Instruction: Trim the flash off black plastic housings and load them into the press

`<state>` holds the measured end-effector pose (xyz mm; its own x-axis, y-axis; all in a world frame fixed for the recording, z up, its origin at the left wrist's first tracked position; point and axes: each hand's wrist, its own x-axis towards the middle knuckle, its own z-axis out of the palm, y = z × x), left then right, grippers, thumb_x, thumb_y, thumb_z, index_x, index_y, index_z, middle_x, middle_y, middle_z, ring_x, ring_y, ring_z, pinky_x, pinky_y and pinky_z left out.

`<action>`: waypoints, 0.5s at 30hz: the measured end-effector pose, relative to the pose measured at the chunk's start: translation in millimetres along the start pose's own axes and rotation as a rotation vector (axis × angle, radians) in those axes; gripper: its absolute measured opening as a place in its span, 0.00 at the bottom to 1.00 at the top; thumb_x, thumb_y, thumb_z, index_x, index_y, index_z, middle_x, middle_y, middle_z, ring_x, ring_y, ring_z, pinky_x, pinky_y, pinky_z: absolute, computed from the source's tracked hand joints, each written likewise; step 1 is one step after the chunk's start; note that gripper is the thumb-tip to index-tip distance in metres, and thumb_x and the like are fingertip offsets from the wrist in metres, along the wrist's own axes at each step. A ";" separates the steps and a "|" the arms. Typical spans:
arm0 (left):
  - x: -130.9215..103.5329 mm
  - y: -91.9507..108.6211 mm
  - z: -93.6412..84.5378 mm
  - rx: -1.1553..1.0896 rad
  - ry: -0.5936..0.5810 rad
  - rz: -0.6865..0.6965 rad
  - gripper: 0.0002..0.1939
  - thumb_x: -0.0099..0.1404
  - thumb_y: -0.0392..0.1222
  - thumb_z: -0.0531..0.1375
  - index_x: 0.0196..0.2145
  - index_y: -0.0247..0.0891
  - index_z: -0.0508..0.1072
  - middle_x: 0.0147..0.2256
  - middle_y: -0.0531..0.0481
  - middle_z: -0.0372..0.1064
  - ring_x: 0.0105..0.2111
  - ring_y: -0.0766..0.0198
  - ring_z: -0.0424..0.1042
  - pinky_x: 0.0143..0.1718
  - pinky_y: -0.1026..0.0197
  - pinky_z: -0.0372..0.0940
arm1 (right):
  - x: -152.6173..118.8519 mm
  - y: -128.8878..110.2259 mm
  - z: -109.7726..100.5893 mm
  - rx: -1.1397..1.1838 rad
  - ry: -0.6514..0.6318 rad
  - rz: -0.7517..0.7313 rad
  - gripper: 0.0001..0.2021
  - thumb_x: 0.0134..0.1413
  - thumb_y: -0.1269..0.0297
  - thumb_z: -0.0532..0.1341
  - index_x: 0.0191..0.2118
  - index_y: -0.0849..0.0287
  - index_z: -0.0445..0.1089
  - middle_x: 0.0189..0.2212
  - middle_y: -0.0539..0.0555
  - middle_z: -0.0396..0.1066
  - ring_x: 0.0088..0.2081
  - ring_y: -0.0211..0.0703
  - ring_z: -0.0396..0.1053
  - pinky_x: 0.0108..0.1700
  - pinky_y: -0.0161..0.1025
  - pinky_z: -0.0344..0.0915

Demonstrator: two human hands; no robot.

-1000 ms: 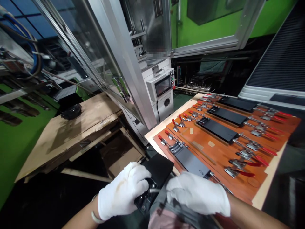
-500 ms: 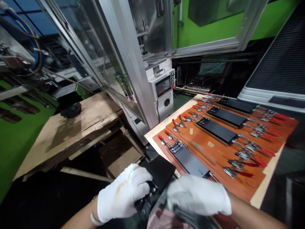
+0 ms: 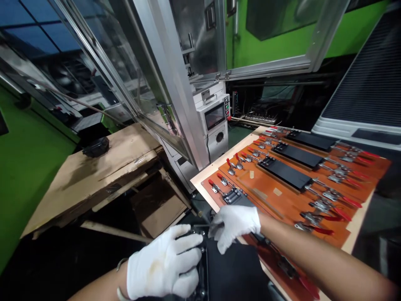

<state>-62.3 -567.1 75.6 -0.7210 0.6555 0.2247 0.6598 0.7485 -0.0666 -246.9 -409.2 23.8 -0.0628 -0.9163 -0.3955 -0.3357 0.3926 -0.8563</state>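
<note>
A flat black panel (image 3: pixel 234 269) with shiny metal studs along its left end lies low in front of me. My left hand (image 3: pixel 166 263), in a white glove, grips that studded end, fingers curled over it. At the panel's far edge, my gloved right hand (image 3: pixel 233 225) has its fingers bent down around the corner; the fingertips are partly hidden. Just beyond the right hand, a dark grey panel (image 3: pixel 239 200) is seated in the orange fixture board (image 3: pixel 269 209), partly covered by that hand and forearm.
Several red-handled toggle clamps (image 3: pixel 326 205) line the board, which holds more black panels (image 3: pixel 285 172). To the left stands a wooden table (image 3: pixel 125 146) with a black bundle (image 3: pixel 96 147) on it. A framed machine door (image 3: pixel 175 83) and a control box with screen (image 3: pixel 214 116) rise ahead.
The black panel has turned, its plain end swinging toward me and to the right. My right hand moved up and left to its far edge. The pinkish cloth is out of sight.
</note>
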 end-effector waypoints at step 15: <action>-36.4 26.7 94.8 -1.035 0.675 -1.013 0.21 0.66 0.50 0.54 0.53 0.40 0.72 0.49 0.39 0.73 0.50 0.49 0.71 0.52 0.46 0.66 | 1.4 13.4 67.1 0.687 0.409 -0.010 0.14 0.40 0.55 0.64 0.22 0.58 0.59 0.17 0.45 0.55 0.21 0.33 0.53 0.23 0.32 0.49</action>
<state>-38.5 -561.5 -26.5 -0.8944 -0.4204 0.1526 0.0445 0.2559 0.9657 -188.4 -400.0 -10.5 -0.4473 -0.8241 -0.3476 0.3081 0.2229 -0.9249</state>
